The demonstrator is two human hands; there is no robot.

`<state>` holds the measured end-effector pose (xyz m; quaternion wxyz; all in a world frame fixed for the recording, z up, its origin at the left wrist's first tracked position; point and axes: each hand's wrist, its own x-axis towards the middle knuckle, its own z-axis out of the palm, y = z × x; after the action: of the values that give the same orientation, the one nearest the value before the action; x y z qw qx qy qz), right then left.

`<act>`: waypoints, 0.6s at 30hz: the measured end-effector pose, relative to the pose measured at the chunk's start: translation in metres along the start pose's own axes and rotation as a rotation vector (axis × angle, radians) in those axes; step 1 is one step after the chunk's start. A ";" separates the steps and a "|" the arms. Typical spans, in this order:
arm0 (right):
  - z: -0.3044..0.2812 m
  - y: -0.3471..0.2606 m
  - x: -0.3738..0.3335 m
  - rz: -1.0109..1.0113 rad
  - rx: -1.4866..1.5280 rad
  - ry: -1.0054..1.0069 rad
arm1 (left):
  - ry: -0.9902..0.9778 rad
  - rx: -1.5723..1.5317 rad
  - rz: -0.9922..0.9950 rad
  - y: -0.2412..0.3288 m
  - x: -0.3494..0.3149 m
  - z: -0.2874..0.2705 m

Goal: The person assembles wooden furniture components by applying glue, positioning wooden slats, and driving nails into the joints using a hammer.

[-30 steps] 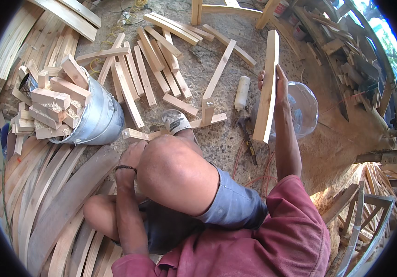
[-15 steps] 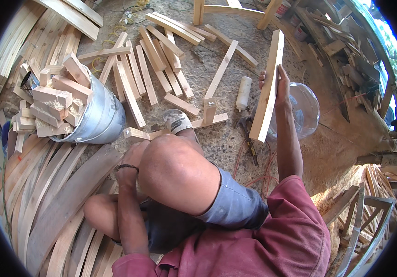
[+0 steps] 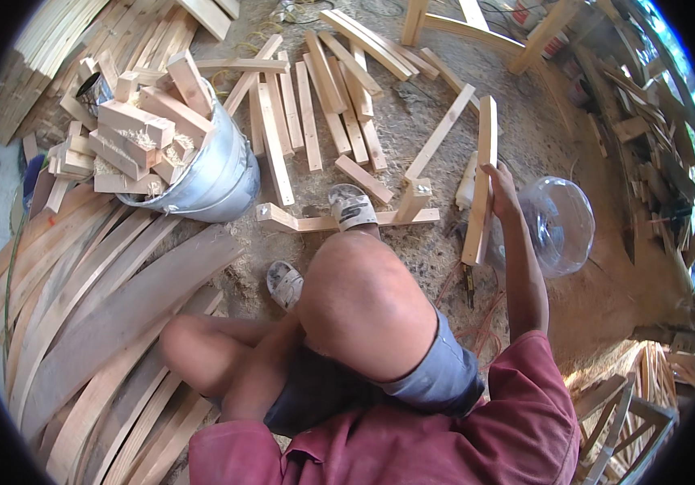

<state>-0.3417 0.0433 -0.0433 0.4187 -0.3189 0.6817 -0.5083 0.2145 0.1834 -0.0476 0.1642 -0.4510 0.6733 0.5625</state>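
My right hand [image 3: 502, 191] grips a squared wooden piece [image 3: 486, 141] near its middle and holds it up at the right, its length running away from me. Behind this piece a white squeeze bottle [image 3: 466, 184] is partly hidden, and a hammer [image 3: 469, 287] shows below its near end. My left forearm [image 3: 260, 376] reaches in behind my raised knee, which hides the left hand's fingers. In front of me a wooden rail [image 3: 315, 225] lies on the ground, with a short block [image 3: 414, 200] standing at its right part. My sandalled foot [image 3: 351, 207] rests on the rail.
A metal bucket [image 3: 234, 182] full of wood offcuts stands at the left. Several loose wooden strips [image 3: 308, 113] lie beyond the rail. Long curved boards [image 3: 133, 315] are piled near left. A clear plastic container [image 3: 566, 226] and a red cord [image 3: 489, 323] lie at the right.
The right hand has lowered the wooden piece nearer to the bottle and turned it more upright in view. My left hand has moved from beside the knee to behind it. The whole view has shifted.
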 end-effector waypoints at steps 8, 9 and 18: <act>0.005 0.051 0.107 0.173 -0.196 0.050 | -0.074 -0.168 -0.014 -0.009 -0.005 0.024; 0.002 0.060 0.121 0.172 -0.194 0.021 | -0.090 -0.190 -0.008 -0.008 -0.004 0.027; 0.027 0.088 0.207 0.069 -0.418 0.089 | -0.170 -0.492 -0.026 -0.012 0.010 0.030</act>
<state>-0.4108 -0.1219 -0.1826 0.3300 -0.3524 0.8006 -0.3548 0.2097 0.2069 -0.0720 0.1130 -0.4372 0.4941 0.7430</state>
